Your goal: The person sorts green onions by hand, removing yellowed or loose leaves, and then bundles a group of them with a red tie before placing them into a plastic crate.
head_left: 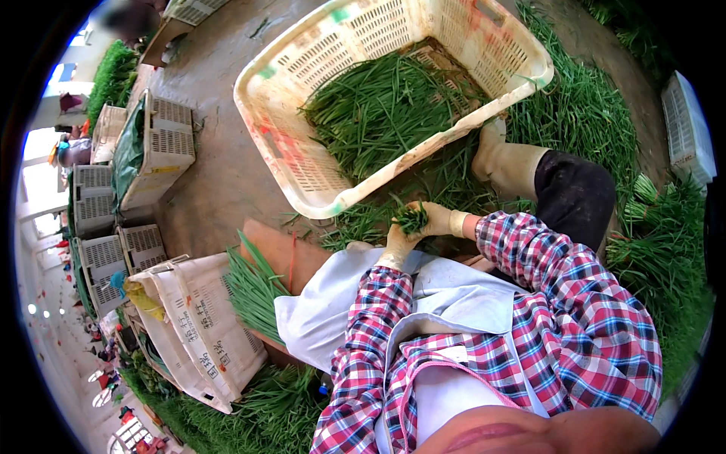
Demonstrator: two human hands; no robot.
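Note:
Both my hands wear pale, stained gloves and meet in front of my light grey apron point(461, 291). My left hand point(398, 244) is closed around the lower side of a small bunch of green chives point(412, 219). From the right, my right hand point(439, 221) presses against the same bunch with its fingers curled in. The cut or leaf ends of the bunch point up toward the camera; its far side is hidden by my hands. Just beyond, a big cream plastic crate point(333, 208) stands tilted toward me, with loose chives point(393, 106) on its bottom.
Chives lie on a brown board point(265, 261) at my left, next to a white crate point(200, 325). Heaped chives point(582, 113) cover the floor at right, around my boot point(514, 163). Tied bundles point(643, 197) lie by the right edge. Stacked crates point(162, 144) stand at far left.

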